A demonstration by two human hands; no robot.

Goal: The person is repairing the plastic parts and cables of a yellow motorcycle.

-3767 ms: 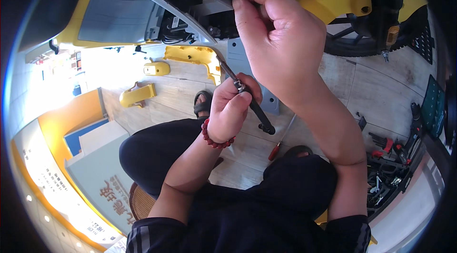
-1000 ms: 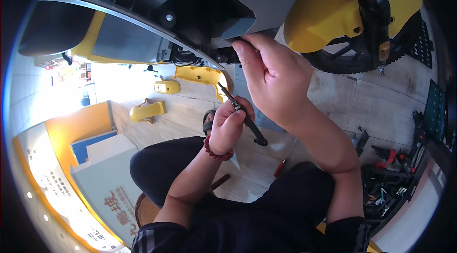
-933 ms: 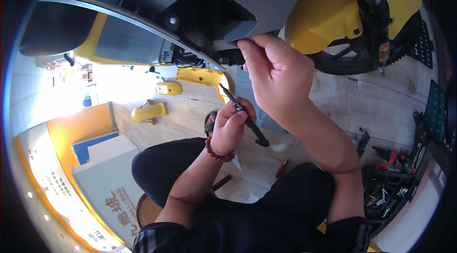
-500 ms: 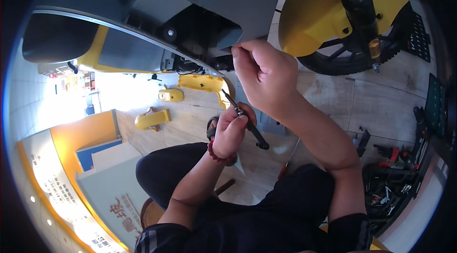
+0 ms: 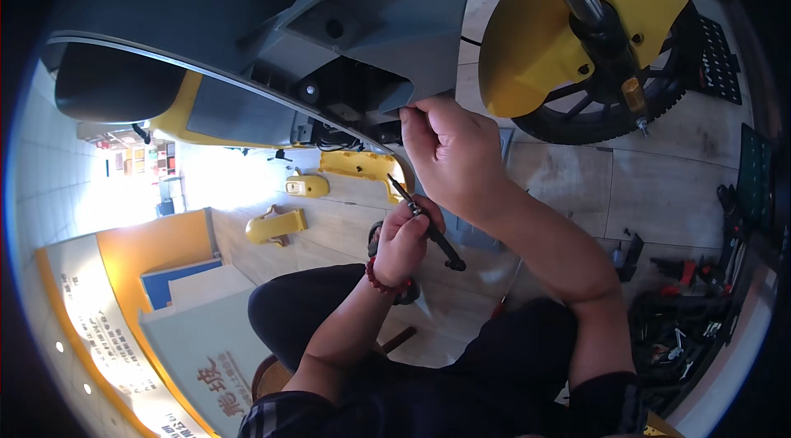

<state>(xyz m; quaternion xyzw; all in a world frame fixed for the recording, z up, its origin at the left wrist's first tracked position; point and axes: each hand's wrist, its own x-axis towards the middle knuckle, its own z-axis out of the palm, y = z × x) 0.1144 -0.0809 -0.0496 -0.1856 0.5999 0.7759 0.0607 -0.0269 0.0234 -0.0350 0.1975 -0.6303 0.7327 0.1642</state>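
The person's left hand (image 5: 401, 247) had its grip wrapped around a black-handled driver (image 5: 447, 251), the metal shaft slanting up and away from the body, apart from the vehicle, as though kept ready while the other hand worked. The right hand (image 5: 461, 158) was raised to the lower edge of the grey panel (image 5: 404, 34), its grip narrow, thumb and forefinger drawn together, seemingly to steady that rim; whether a small piece sat between them could not be told. On the floor (image 5: 568, 191), beyond the driver's tip, lay a curved yellow cover (image 5: 362, 164), with two smaller yellow pieces (image 5: 276, 226) farther left, presumably set there to be clear of the feet. A dark tool case (image 5: 651, 310) lay near the floor's right edge, probably for easy reach.
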